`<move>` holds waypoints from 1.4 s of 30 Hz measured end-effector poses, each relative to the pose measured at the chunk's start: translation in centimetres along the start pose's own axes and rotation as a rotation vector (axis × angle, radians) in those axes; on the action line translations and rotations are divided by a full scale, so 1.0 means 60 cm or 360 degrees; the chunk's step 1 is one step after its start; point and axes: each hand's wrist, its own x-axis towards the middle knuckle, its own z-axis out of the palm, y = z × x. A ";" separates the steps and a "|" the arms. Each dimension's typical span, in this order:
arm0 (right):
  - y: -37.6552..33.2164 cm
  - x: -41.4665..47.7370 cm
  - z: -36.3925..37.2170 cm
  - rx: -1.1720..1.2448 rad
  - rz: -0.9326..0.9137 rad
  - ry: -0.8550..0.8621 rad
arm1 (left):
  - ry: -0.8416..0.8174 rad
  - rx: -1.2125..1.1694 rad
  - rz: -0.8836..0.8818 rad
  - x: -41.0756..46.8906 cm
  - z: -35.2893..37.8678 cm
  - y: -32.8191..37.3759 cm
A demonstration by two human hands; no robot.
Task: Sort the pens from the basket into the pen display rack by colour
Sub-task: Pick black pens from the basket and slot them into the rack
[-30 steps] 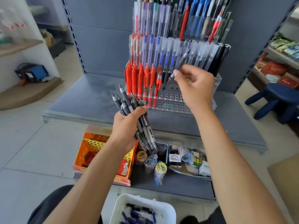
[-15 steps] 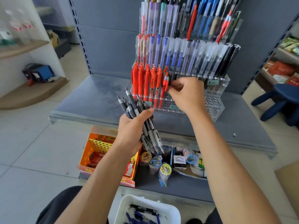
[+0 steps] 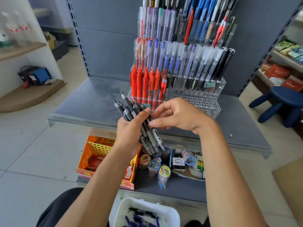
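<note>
As you are facing the grey shelf (image 3: pixel 85 102), your left hand (image 3: pixel 131 130) is gripping a bundle of black pens (image 3: pixel 129 108), fingers and thumb curling round the barrels; the bundle is slanting, its upper ends pointing toward the pen display rack (image 3: pixel 213 110) and its lower ends hanging over the goods on the lower shelf; your right hand (image 3: pixel 177 115) is hovering just beside the bundle, fingers loosely bent and spread, thumb and forefinger reaching to the pens at the bundle's right side; whether they are pinching a pen cannot be told. Item, rack: clear stepped acrylic, standing on the grey shelf against its back panel, just behind both hands. Item, red pens (image 3: pixel 144 82): standing upright in the left part of the front tier. Item, clear-capped pens (image 3: pixel 180 63): filling the middle tier, with a few black ones at its right end. Item, blue pens (image 3: pixel 200 13): standing in the top tier, right of the purple ones. Item, white basket (image 3: pixel 170 212): sitting at the bottom edge of the view, below your forearms, holding blue and dark pens (image 3: pixel 141 221). Item, orange box (image 3: pixel 98 149): lying on the lower shelf beneath your left forearm. Item, small wrapped rolls (image 3: pixel 164 172): lying beside the box. Item, blue stool (image 3: pixel 285 99): standing on the floor at far right.
</note>
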 end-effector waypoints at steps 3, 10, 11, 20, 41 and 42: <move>-0.001 -0.001 0.007 0.0077 0.0037 -0.0023 | -0.0008 -0.0042 0.0011 -0.002 0.003 -0.001; 0.003 -0.002 0.001 -0.0049 0.0006 0.0028 | 0.0022 0.0065 0.0085 0.000 0.001 -0.008; 0.002 -0.004 -0.002 -0.0107 0.0005 0.0042 | 0.0022 0.0096 0.0094 0.002 -0.001 -0.008; 0.012 0.001 -0.046 0.0086 -0.0346 0.0904 | -0.0054 0.0086 0.0025 0.008 -0.009 -0.004; 0.043 0.076 -0.022 -0.0139 -0.0393 0.1256 | -0.0143 0.0092 0.0055 0.014 -0.012 -0.010; 0.046 0.078 -0.018 -0.0212 -0.0333 0.1232 | -0.0147 0.0097 0.0058 0.013 -0.012 -0.010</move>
